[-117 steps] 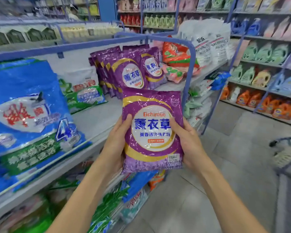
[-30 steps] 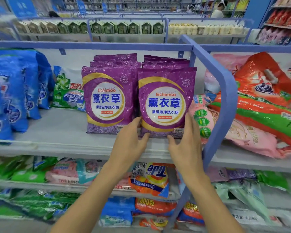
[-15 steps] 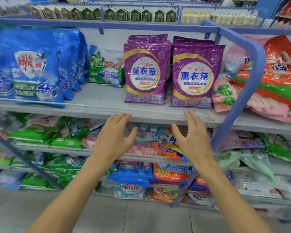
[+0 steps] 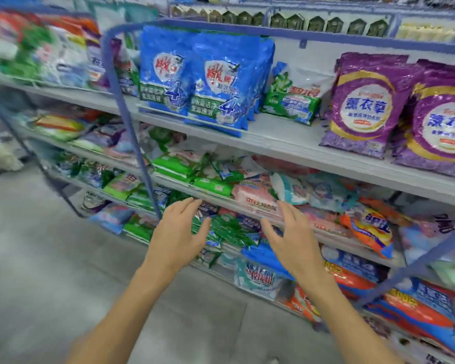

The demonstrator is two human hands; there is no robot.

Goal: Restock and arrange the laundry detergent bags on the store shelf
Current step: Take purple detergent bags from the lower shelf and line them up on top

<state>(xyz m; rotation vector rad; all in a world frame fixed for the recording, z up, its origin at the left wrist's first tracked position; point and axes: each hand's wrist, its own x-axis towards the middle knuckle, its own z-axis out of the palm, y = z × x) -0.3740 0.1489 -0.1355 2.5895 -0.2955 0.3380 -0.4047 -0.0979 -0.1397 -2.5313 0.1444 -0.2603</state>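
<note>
Purple detergent bags are not in my grip: my left hand and right hand hover empty, fingers loosely spread, at lower centre of the frame. They stand upright at the right edge, on the shelf above. I judge them soft, slick and powder-heavy, best held by both sides near the base.

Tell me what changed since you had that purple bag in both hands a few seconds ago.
The purple bag went from both hands onto the shelf, upright, to the right of the other purple bag. The left hand and right hand let go and drew back down, now open and empty before the lower shelves. The blue bags stayed put.
</note>
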